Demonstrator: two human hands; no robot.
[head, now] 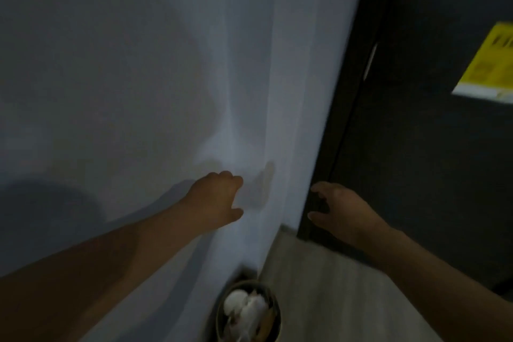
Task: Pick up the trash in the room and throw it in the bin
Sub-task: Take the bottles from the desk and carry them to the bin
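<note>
A small round bin (273, 305) stands on the floor at the bottom centre, against the foot of a white sheer curtain (166, 78). Crumpled white trash (244, 307) lies inside it. My left hand (215, 198) reaches forward to the curtain above the bin. Its fingers pass behind a fold of the fabric and show faintly through it, while the thumb stays in front, so it holds the fold. My right hand (340, 209) hovers to the right by a dark door frame, fingers spread and loosely curled, holding nothing.
A dark door or wall panel (416, 147) fills the right side, with a yellow notice (488, 64) stuck on it. Pale wood-look floor (333, 300) runs between the curtain and the door. The room is dim and the picture is blurred.
</note>
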